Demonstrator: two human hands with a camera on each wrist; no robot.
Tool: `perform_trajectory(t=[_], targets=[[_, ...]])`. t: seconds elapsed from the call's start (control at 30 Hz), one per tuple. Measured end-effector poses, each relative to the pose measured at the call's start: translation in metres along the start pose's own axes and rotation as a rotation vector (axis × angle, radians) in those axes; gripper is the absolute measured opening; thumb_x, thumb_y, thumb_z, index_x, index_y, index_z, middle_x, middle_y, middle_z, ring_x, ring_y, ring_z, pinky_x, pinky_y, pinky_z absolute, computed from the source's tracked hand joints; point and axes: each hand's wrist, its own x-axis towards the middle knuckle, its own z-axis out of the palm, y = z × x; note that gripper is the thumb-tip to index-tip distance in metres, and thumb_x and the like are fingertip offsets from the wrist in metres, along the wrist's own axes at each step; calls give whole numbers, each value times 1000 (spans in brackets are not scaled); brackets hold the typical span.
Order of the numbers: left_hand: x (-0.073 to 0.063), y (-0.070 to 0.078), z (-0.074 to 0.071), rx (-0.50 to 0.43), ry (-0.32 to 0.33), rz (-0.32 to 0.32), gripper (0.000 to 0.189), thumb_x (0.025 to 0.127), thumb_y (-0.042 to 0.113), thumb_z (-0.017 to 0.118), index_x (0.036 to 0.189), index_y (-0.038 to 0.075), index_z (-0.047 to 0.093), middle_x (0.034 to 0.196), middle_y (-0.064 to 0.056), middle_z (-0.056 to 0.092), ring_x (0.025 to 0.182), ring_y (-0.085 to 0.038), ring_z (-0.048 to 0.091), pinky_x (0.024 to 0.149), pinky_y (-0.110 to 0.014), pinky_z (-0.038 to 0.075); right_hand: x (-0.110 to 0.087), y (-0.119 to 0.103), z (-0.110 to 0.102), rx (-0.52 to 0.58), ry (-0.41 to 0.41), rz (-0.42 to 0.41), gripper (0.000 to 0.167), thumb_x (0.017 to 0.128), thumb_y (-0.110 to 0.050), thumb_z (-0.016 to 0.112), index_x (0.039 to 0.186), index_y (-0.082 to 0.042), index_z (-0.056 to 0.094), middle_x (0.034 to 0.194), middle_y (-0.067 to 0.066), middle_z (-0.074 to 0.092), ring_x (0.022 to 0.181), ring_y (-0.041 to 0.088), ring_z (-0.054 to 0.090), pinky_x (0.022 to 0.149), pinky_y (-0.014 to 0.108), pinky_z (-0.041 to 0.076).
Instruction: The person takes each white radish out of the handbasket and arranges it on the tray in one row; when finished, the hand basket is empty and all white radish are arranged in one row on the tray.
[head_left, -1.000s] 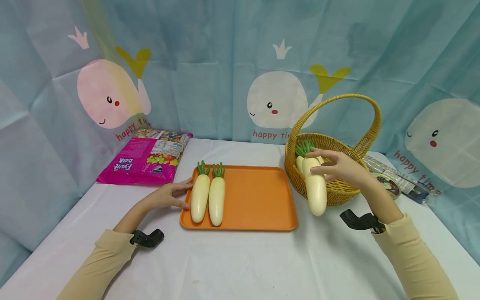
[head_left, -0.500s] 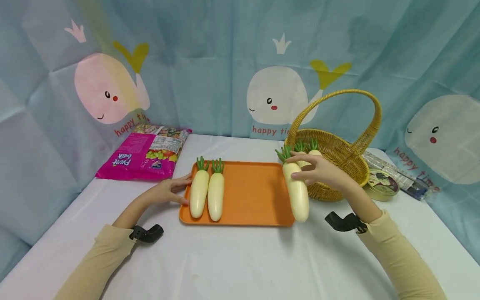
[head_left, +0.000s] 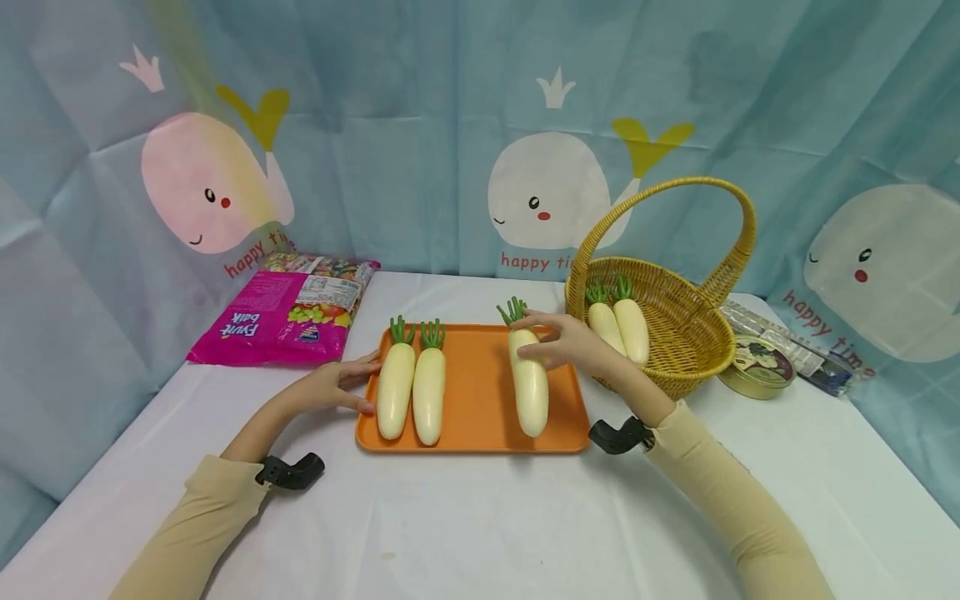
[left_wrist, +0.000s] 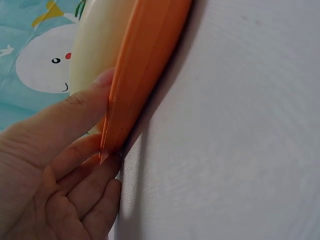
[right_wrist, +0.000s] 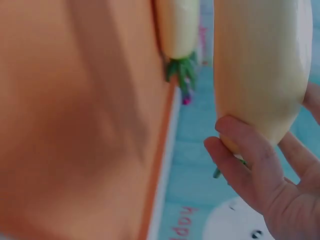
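My right hand (head_left: 566, 342) grips a white radish (head_left: 530, 392) near its leafy top, thumb and fingers around it. In the head view the radish hangs over the right part of an orange tray (head_left: 476, 383); the right wrist view shows it apart from the tray floor. Two more white radishes, one at the far left (head_left: 395, 392) and one beside it (head_left: 429, 396), lie side by side on the tray, green tops pointing away. At the tray's left edge, my left hand (head_left: 330, 387) holds the rim, with the thumb (left_wrist: 92, 97) on it and fingers curled at its side.
A wicker basket (head_left: 682, 367) with a tall handle stands right of the tray, two white radishes (head_left: 632, 329) inside. Behind it lie a round tin (head_left: 761, 367) and a clear packet (head_left: 795, 346). A pink snack bag (head_left: 285, 312) is at the back left, before a blue curtain (head_left: 405, 167).
My right hand has carried the radish left, from the basket's front to over the tray's right part. The left hand has stayed at the tray's edge.
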Motion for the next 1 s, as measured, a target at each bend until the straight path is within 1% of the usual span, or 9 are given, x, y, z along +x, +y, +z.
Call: perform_trajectory(t=[0.13, 0.23, 0.4, 0.6, 0.7, 0.87, 1.0], targets=[[1, -2, 1, 1, 1, 8, 74, 75, 26, 72, 132, -6, 37, 142, -23, 18, 126, -39, 22, 99, -49, 24, 17, 5, 14, -38, -33, 37, 54, 76, -31, 72, 123, -11, 55, 144, 1, 24, 99, 22, 56, 67, 34, 52], [2, -3, 2, 1, -6, 11, 75, 75, 26, 73, 132, -6, 37, 142, -23, 18, 127, -39, 21, 100, -49, 22, 26, 6, 22, -41, -59, 55, 53, 77, -30, 72, 124, -12, 55, 145, 1, 24, 99, 22, 56, 67, 34, 52], [3, -4, 2, -1, -8, -3, 76, 75, 28, 73, 133, -4, 37, 143, -20, 18, 127, -37, 22, 100, -48, 23, 38, 5, 31, -27, -61, 53, 50, 77, -29, 71, 122, -15, 56, 143, 2, 26, 97, 20, 57, 68, 34, 52], [2, -3, -1, -1, 0, -12, 75, 75, 28, 72, 133, -3, 37, 143, -20, 19, 128, -37, 20, 100, -49, 23, 55, 10, 41, -91, -68, 83, 51, 76, -32, 71, 122, -15, 57, 139, 2, 33, 97, 19, 53, 67, 35, 51], [2, -4, -1, 1, 0, -8, 74, 75, 27, 72, 133, -4, 37, 143, -21, 19, 128, -38, 20, 99, -49, 24, 60, 14, 45, -118, -77, 102, 50, 77, -31, 71, 122, -15, 57, 139, 2, 34, 102, 19, 49, 68, 33, 50], [3, -4, 0, 5, -6, -1, 73, 76, 26, 72, 132, -5, 37, 142, -22, 19, 127, -38, 21, 97, -47, 27, 62, 14, 52, -125, -103, 96, 48, 78, -27, 70, 123, -12, 57, 141, 4, 31, 111, 20, 43, 70, 33, 49], [2, -3, 0, 25, 9, -23, 74, 75, 28, 72, 133, -3, 39, 143, -19, 20, 129, -37, 17, 99, -50, 23, 65, 11, 57, -162, -119, 81, 49, 80, -28, 68, 125, -14, 54, 142, 3, 29, 114, 19, 41, 75, 30, 48]])
